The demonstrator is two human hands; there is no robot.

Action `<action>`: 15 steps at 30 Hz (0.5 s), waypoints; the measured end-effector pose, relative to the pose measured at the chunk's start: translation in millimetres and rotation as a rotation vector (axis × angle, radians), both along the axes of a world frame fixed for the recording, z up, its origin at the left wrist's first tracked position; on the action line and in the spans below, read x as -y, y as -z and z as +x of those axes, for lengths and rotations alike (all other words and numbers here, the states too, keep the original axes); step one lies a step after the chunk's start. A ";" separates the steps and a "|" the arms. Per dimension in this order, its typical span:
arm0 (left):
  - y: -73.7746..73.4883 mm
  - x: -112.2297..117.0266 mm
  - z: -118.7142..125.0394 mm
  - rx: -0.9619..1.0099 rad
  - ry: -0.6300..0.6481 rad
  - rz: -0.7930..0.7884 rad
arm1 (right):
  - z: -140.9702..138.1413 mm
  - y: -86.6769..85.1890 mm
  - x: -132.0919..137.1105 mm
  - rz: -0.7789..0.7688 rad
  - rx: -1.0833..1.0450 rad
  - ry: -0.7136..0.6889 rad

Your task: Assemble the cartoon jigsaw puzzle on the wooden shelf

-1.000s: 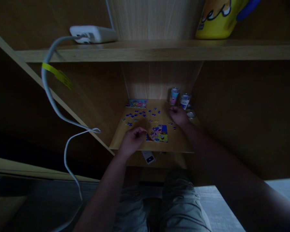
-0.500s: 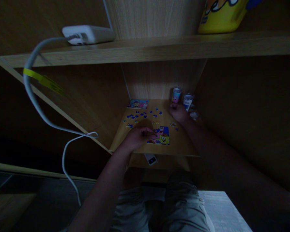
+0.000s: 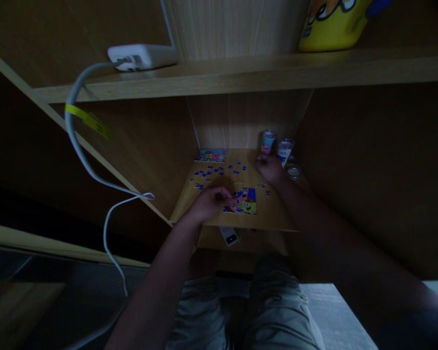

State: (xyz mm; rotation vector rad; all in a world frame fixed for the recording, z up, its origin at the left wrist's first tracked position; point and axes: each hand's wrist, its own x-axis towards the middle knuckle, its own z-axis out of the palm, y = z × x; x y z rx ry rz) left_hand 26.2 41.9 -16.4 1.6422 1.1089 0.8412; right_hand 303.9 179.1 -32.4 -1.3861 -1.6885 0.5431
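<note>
A partly assembled jigsaw puzzle [image 3: 248, 206] with pink, blue and yellow cartoon figures lies near the front edge of the wooden shelf [image 3: 273, 214]. My left hand [image 3: 213, 199] is at its left side, thumb and fingers pinched together by the puzzle's edge. Whatever they hold is too small and dark to make out. Farther back, my right hand [image 3: 270, 167] rests with curled fingers in front of a cartoon-printed clear jar [image 3: 267, 142]; its inside is hidden. Loose blue jigsaw pieces [image 3: 204, 173] are scattered behind the left hand, and a few pieces [image 3: 262, 185] lie right of the puzzle.
A cartoon picture card [image 3: 211, 155] lies at the back left. Another jar [image 3: 284, 150] and a round lid [image 3: 293, 171] stand by my right forearm. Above, an upper shelf [image 3: 241, 80] carries a white adapter [image 3: 146, 57] with a hanging cable [image 3: 73, 131] and a yellow container [image 3: 332, 31].
The whole view has shifted slightly. My left hand stays at the puzzle's left edge with its fingers pinched, and my right hand keeps its place before the jars.
</note>
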 end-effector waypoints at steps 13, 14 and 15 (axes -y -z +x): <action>2.0 5.7 -8.5 0.267 -0.339 0.092 | -1.2 2.7 3.6 0.029 -0.048 -0.001; 3.4 5.4 -8.2 0.267 -0.325 0.093 | -0.9 2.5 4.3 0.031 -0.064 -0.013; 4.8 5.3 -7.8 0.256 -0.304 0.097 | -0.5 2.3 4.6 0.028 -0.082 -0.022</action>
